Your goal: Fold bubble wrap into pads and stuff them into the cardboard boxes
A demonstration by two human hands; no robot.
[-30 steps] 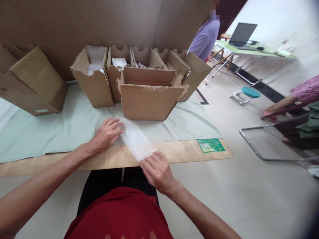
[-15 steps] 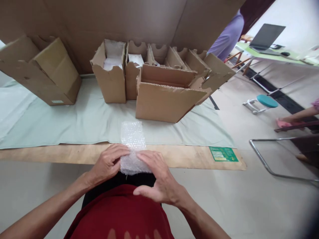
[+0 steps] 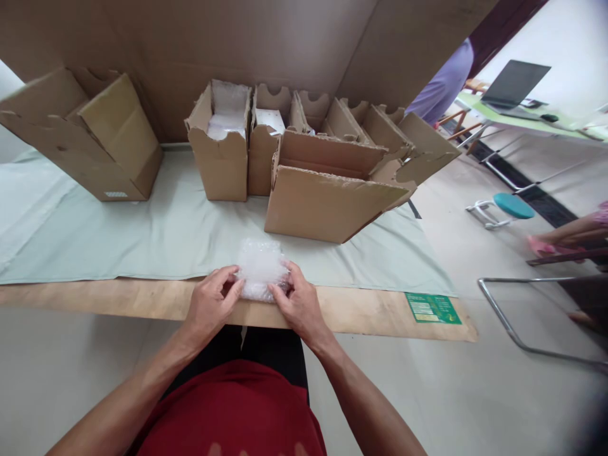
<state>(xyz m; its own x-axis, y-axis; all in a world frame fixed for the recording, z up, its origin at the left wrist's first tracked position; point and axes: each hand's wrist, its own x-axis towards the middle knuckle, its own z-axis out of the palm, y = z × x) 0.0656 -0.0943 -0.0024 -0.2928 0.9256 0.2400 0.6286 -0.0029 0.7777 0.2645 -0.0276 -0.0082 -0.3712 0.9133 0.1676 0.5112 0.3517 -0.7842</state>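
A folded piece of bubble wrap [image 3: 261, 267] lies near the table's front edge, partly over the pale green cloth [image 3: 190, 253]. My left hand [image 3: 215, 297] grips its left side between thumb and fingers. On the right side, my right hand [image 3: 298, 301] pinches the wrap the same way. Whether anything is inside the wrap cannot be made out. Just beyond it stands a low, wide cardboard box [image 3: 327, 202], its open top facing up.
Behind are several cardboard bins; one bin [image 3: 221, 168] holds bubble wrap, and its neighbour has a white item [image 3: 270, 119]. A tall cardboard box [image 3: 114, 152] stands at left. Rightward are a stool [image 3: 513, 206], a metal frame [image 3: 503, 316], a laptop [image 3: 515, 85] and people partly in view.
The long bubble wrap strip is now folded into a shorter packet, farther from my body. My right hand has moved from lying across it to pinching its right edge. The view has shifted slightly.
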